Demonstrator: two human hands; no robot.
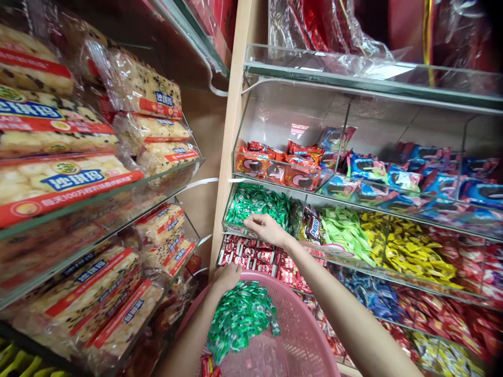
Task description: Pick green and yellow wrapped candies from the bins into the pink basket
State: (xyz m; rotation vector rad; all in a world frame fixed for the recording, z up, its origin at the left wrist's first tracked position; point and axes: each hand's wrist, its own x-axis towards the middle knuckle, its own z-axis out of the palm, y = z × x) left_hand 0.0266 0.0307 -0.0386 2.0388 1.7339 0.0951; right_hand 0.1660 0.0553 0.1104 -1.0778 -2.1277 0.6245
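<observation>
There are two hands [268,230], one pink basket [301,335], two green candy heaps [241,319].

Leaves a slot above the shelved green candies [257,201], hemmed by red biscuit packs [302,157] overhead, the wooden post [233,123] leftward, the right hand [265,229] in front. Opens rightward inside the pink basket [294,309]; blocked at the far-left rim by the left hand [227,277].

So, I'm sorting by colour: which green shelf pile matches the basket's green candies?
The left pile of emerald candies by the right hand; the lime pile farther right is paler.
</observation>
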